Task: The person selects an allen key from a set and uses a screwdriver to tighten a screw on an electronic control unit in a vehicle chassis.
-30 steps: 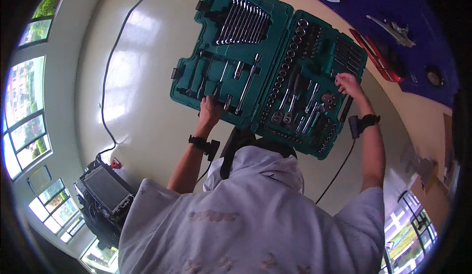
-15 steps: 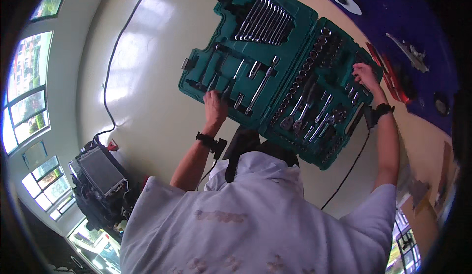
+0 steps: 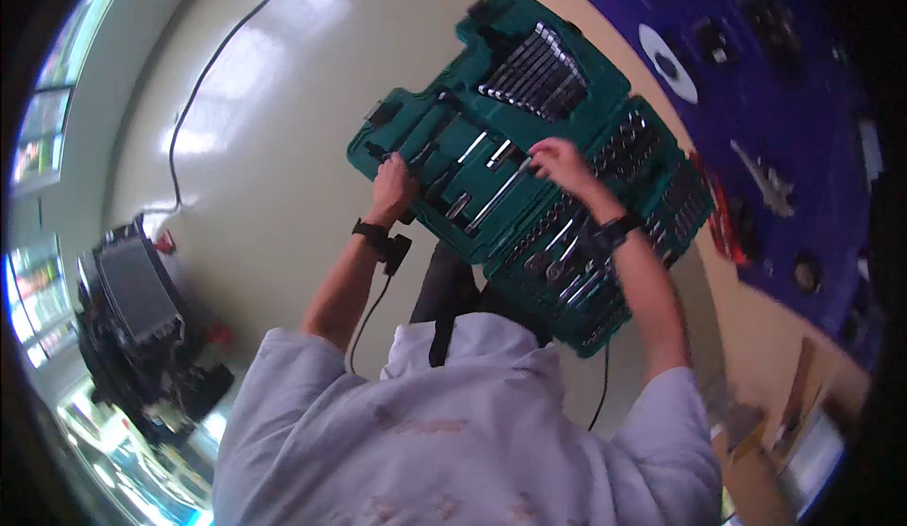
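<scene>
A green tool case [image 3: 436,87] lies spread out in front of me. My left hand [image 3: 392,192] rests at the case's left near edge, its fingers closed by the dark screwdrivers [image 3: 430,153]; what they hold is hidden. My right hand [image 3: 564,167] is over the middle of the case with curled fingers, at the upper end of a long chrome bar [image 3: 498,200]. Whether it grips the bar is hidden. Combination wrenches [image 3: 534,73] fan out in the far part. Sockets [image 3: 553,214] line the right half, near ratchets [image 3: 557,266].
A black cable [image 3: 213,77] runs along the pale floor at left. Beyond it stands a machine with a radiator [image 3: 137,285]. To the right is a blue surface [image 3: 704,125] bearing metal parts, with a red tool [image 3: 720,219] at its edge.
My right hand has moved left from the far right of the case to its middle. My left hand stays near the screwdrivers, slightly further left. The whole view has shifted.
</scene>
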### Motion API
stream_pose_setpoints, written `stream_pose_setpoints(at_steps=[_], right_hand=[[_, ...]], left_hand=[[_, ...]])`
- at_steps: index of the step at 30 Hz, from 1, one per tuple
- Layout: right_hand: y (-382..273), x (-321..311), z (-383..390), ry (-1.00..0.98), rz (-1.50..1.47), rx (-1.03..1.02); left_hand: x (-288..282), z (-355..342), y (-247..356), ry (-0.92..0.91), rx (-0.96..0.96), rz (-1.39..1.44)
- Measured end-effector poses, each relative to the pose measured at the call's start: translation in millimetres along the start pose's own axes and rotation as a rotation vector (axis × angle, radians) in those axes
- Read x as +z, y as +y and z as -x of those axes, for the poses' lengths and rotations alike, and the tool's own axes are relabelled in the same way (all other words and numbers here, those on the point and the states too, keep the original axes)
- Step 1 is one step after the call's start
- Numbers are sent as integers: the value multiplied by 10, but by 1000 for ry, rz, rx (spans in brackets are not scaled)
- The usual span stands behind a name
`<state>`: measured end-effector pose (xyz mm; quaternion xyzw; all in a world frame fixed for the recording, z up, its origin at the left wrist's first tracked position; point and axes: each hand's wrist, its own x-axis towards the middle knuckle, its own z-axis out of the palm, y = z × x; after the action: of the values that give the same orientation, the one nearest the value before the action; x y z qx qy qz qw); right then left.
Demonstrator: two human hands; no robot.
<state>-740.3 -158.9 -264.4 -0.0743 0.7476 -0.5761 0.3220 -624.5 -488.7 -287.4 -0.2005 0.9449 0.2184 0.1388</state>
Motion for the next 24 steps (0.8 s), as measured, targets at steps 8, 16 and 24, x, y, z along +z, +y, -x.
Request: stream_pose_setpoints(at_steps=[8,16,24], right_hand=[[108,1522,89,-389,-6,5],[-59,1912,23,-81,-161,319],[-172,2208,64,-102,-81,303]], left_hand=[[-11,125,-80,94,23,174],[30,316,-199,149,73,305],[318,378,-101,155,58,430]])
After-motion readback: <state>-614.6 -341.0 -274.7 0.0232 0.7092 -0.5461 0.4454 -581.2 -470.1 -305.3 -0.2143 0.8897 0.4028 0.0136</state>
